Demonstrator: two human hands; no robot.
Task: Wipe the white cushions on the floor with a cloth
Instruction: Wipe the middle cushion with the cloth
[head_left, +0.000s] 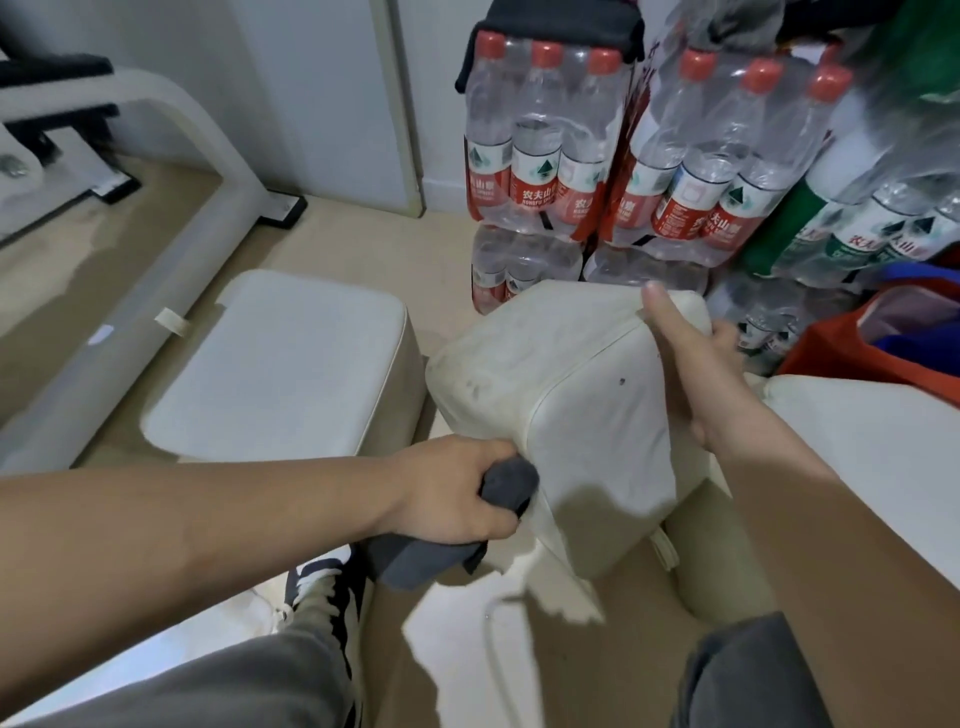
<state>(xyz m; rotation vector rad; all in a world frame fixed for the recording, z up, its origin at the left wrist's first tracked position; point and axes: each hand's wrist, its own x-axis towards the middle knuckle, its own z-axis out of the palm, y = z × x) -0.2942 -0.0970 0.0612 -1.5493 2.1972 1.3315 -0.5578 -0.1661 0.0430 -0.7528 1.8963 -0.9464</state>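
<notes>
- Head view, frame centre: right hand (691, 358) grips the top edge of the tilted cushion (571, 395); left hand (457, 488) clutches grey cloth (506, 483) at its lower corner
- Cushion seems light, soft, squashy; hold by its seams

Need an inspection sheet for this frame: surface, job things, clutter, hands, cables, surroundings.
Surface: beige floor.
Job's things: tilted cushion, smudged, raised on edge; flat cushion to its left; grey cloth at the tilted cushion's lower corner.
Clutter: water bottle packs stacked behind; red bag at right.
Grippers: left hand grips grey cloth; right hand holds tilted cushion's top edge.
Cables: nothing seen.
Surroundings: white door; curved white frame at left.
</notes>
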